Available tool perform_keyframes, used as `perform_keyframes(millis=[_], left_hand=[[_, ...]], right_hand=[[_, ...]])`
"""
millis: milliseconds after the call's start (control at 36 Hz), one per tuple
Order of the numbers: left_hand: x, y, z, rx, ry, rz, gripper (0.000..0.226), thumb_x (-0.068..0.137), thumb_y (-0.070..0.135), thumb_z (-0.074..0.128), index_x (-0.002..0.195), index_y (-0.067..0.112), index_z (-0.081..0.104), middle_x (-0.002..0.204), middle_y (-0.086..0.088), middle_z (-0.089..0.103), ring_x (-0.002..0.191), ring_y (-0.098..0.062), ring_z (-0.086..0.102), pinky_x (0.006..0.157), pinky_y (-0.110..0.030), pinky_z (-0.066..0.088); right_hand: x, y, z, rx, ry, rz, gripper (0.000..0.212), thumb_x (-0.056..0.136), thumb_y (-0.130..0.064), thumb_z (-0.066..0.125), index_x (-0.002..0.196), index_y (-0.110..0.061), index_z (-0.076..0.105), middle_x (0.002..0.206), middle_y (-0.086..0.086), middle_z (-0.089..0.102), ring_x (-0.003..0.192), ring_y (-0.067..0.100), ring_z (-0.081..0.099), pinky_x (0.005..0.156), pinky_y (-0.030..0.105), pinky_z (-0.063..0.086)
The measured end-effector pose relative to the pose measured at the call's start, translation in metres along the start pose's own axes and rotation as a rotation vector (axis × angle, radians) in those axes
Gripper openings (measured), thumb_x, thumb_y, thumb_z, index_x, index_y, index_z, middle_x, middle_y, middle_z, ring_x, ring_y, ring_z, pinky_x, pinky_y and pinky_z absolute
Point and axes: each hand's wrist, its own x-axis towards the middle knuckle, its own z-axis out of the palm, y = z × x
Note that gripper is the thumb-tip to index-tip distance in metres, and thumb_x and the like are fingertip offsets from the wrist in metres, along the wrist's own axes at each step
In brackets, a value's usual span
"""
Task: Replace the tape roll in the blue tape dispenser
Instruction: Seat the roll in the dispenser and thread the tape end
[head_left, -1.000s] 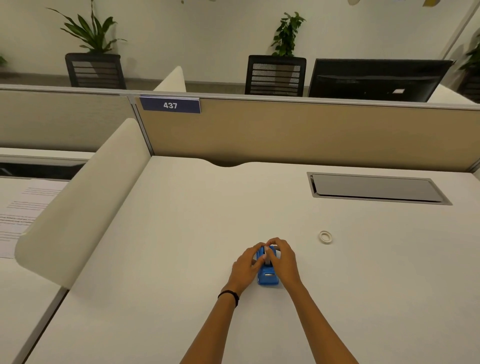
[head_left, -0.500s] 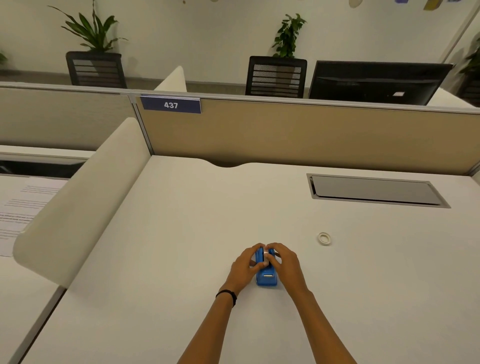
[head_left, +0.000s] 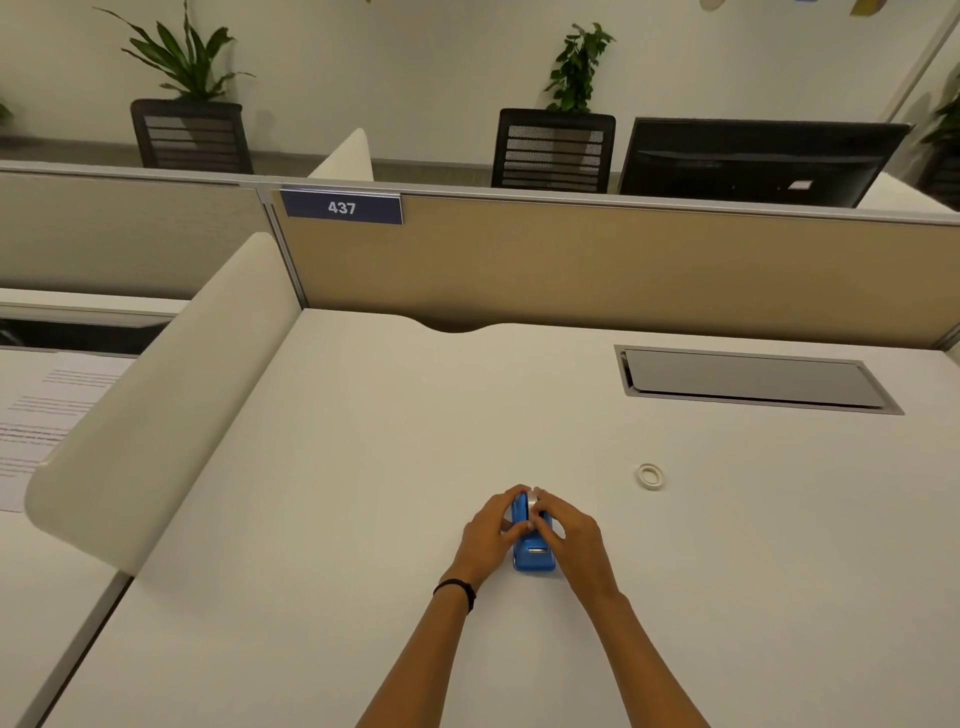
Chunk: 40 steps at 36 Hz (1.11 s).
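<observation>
The small blue plastic tape dispenser (head_left: 531, 551) sits between both hands, the left hand (head_left: 491, 530) curled against its side, the right hand (head_left: 566, 535) pinching a pale tape roll (head_left: 532, 503) at its top. It looks light and prone to sliding, so brace its body low. A thin white ring (head_left: 650, 476) lies well apart beyond the right hand.

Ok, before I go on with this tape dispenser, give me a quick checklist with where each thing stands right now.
1. Blue tape dispenser flat on the desk: ok.
2. Left hand steadies its side: ok.
3. Right hand on the roll in the dispenser: ok.
4. Roll fully seated in its slot: cannot tell, fingers cover it.
5. Small tape ring on the desk, apart from both hands: ok.
6. Tape end fed to the cutter: cannot tell.
</observation>
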Motion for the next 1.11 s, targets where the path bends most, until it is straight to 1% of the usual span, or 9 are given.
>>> perform_keyframes(millis=[111,250,444,556,750,833,917,1000,1111], left_hand=[[0.000,0.002,0.000,0.020,-0.003,0.002,0.050,0.092,0.033,0.051,0.138,0.024,0.035,0.135,-0.002,0.049,0.099,-0.020,0.061,0.092,-0.029,0.049],[0.001,0.004,-0.001,0.029,-0.008,-0.004,0.051,0.090,0.038,0.052,0.137,0.026,0.035,0.136,-0.001,0.048,0.099,-0.019,0.062,0.091,-0.029,0.049],[0.000,0.002,-0.001,0.007,-0.010,0.004,0.054,0.086,0.045,0.057,0.134,0.034,0.037,0.134,0.004,0.050,0.098,-0.016,0.063,0.086,-0.023,0.049],[0.001,0.003,-0.001,0.018,-0.011,-0.010,0.052,0.089,0.040,0.055,0.136,0.028,0.036,0.136,0.001,0.048,0.100,-0.019,0.062,0.089,-0.025,0.047],[0.000,0.003,-0.001,0.021,-0.008,-0.011,0.053,0.090,0.037,0.053,0.138,0.024,0.035,0.137,-0.002,0.047,0.101,-0.020,0.061,0.088,-0.024,0.046],[0.000,0.002,-0.001,0.018,-0.007,-0.008,0.053,0.090,0.037,0.053,0.139,0.024,0.034,0.137,-0.002,0.047,0.097,-0.014,0.060,0.086,-0.021,0.046],[0.000,0.002,-0.001,0.015,-0.009,-0.004,0.053,0.090,0.037,0.054,0.138,0.026,0.034,0.136,-0.001,0.048,0.095,-0.013,0.059,0.086,-0.020,0.046],[0.000,0.003,-0.001,0.021,-0.011,-0.006,0.054,0.090,0.037,0.054,0.138,0.025,0.034,0.137,-0.002,0.048,0.097,-0.015,0.060,0.086,-0.021,0.046],[0.000,0.002,0.000,0.041,-0.016,-0.010,0.055,0.090,0.036,0.052,0.140,0.023,0.032,0.138,-0.003,0.047,0.102,-0.019,0.060,0.090,-0.025,0.047]], right_hand=[[0.007,-0.002,-0.001,-0.004,-0.028,-0.002,0.025,0.085,-0.010,0.061,0.111,-0.006,0.062,0.109,0.011,0.068,0.096,0.020,0.065,0.083,0.013,0.048],[0.017,-0.003,-0.006,0.030,-0.065,0.020,0.022,0.086,-0.013,0.061,0.108,-0.009,0.064,0.106,0.005,0.069,0.092,0.010,0.061,0.079,-0.003,0.041],[0.024,0.001,-0.009,0.084,-0.099,0.039,0.013,0.087,-0.016,0.060,0.099,-0.019,0.065,0.093,-0.009,0.067,0.087,0.004,0.062,0.078,0.001,0.044],[0.023,0.005,-0.011,0.076,-0.150,0.039,0.019,0.086,-0.016,0.061,0.104,-0.023,0.063,0.098,-0.013,0.065,0.091,-0.001,0.059,0.080,0.000,0.043],[0.022,0.009,-0.012,0.060,-0.184,0.024,0.018,0.086,-0.018,0.061,0.104,-0.015,0.058,0.102,0.001,0.066,0.096,0.014,0.062,0.089,0.021,0.048],[0.020,0.008,-0.011,0.071,-0.174,0.019,0.016,0.087,-0.016,0.060,0.103,-0.018,0.058,0.100,-0.003,0.066,0.095,0.011,0.062,0.088,0.015,0.047],[0.018,0.006,-0.009,0.075,-0.150,0.019,0.022,0.086,-0.015,0.061,0.100,-0.031,0.056,0.097,-0.012,0.063,0.091,0.002,0.061,0.082,0.003,0.045],[0.016,0.005,-0.007,0.072,-0.116,0.032,0.032,0.085,-0.011,0.062,0.098,-0.039,0.053,0.095,-0.019,0.061,0.087,-0.002,0.060,0.078,0.000,0.043],[0.014,0.005,-0.005,0.075,-0.082,0.044,0.034,0.085,-0.011,0.062,0.097,-0.042,0.053,0.096,-0.017,0.062,0.086,-0.003,0.061,0.077,-0.001,0.043]])
